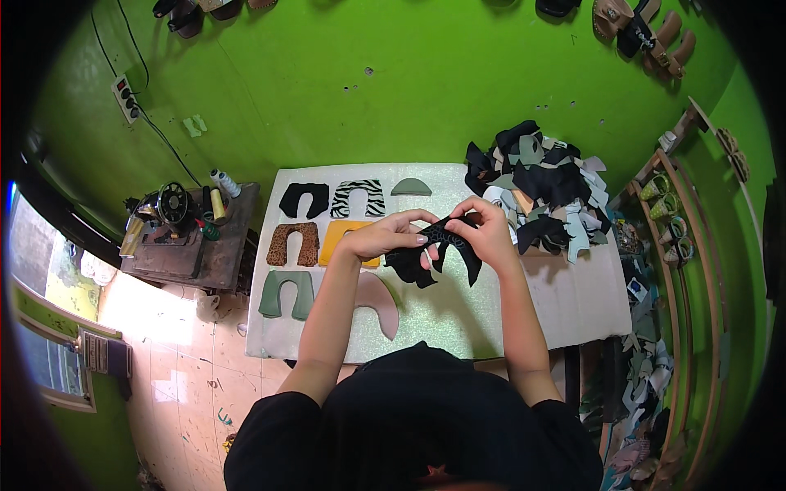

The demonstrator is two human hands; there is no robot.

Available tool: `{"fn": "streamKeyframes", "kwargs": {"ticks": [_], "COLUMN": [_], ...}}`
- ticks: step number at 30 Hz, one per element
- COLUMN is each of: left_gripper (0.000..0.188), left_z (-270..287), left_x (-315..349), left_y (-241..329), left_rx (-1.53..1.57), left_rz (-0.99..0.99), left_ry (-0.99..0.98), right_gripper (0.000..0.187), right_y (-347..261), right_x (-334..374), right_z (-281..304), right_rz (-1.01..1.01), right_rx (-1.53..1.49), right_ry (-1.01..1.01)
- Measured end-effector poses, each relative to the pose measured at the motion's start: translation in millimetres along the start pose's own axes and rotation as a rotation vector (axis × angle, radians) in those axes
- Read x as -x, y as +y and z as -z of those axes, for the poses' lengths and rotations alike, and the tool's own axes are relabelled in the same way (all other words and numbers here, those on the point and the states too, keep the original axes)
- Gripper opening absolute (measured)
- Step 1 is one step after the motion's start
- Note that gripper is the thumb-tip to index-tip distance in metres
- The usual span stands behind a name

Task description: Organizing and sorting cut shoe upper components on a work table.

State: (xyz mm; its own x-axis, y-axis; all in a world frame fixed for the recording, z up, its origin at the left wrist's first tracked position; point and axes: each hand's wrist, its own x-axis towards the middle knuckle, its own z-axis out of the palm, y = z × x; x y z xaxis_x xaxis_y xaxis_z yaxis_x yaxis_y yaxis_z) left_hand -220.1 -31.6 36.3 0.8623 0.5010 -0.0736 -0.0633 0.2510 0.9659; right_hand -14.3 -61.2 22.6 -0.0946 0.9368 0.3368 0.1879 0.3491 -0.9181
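Both hands are raised over the table, pinching a limp black scrap of fabric or leather (442,240) with ragged edges and a faint pattern. My left hand (389,235) grips its left part between thumb and fingers. At its upper right edge, my right hand (485,233) is closed on it. Cut pieces lie in rows at the left: a black arch (289,199), a zebra-striped one (358,187), a leopard-spotted one (281,243) and a green one (273,288). My left arm partly covers a yellow piece (335,236) and a pink curved piece (381,299). Farther back lies a grey-green half-round (411,187).
A heap of scraps (544,184) covers the table's far right corner. To the left stands a sewing machine (168,209) with thread cones (219,200). On the right, a wooden rack (675,270) holds shoes, with more scraps (647,368) below. The pale table (573,299) meets a green wall.
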Motion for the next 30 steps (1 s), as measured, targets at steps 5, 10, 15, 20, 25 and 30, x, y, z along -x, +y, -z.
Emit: {"fn": "streamKeyframes", "kwargs": {"ticks": [5,10,15,20,25,30], "left_gripper": [0.037,0.032,0.032,0.040,0.045,0.025], "left_z": [4.8,8.0,13.7,18.7,10.6,7.1], "left_x": [-3.7,-2.9,3.1,10.5,4.5,-2.3], "left_y": [-8.4,-9.5,-15.3,-38.4,-64.6,-81.9], "left_rx": [-0.033,-0.061,-0.049,0.023,0.136,0.301], "left_rz": [-0.044,-0.021,-0.003,-0.057,-0.165,-0.204], "left_ry": [-0.027,-0.055,0.004,0.153,0.443,0.620], "right_gripper": [0.025,0.027,0.015,0.015,0.017,0.019], "right_y": [-0.6,5.5,14.8,13.1,15.3,21.3], "right_x": [-0.6,-0.6,-0.1,-0.7,-2.3,-4.2], "right_z": [1.8,6.3,5.4,2.4,-1.8,-9.4], "right_rz": [0.097,-0.155,-0.212,-0.130,-0.006,0.050], "right_rx": [0.158,-0.095,-0.074,-0.021,-0.022,0.127], "right_ry": [0.004,-0.299,-0.281,-0.089,0.106,0.199]}}
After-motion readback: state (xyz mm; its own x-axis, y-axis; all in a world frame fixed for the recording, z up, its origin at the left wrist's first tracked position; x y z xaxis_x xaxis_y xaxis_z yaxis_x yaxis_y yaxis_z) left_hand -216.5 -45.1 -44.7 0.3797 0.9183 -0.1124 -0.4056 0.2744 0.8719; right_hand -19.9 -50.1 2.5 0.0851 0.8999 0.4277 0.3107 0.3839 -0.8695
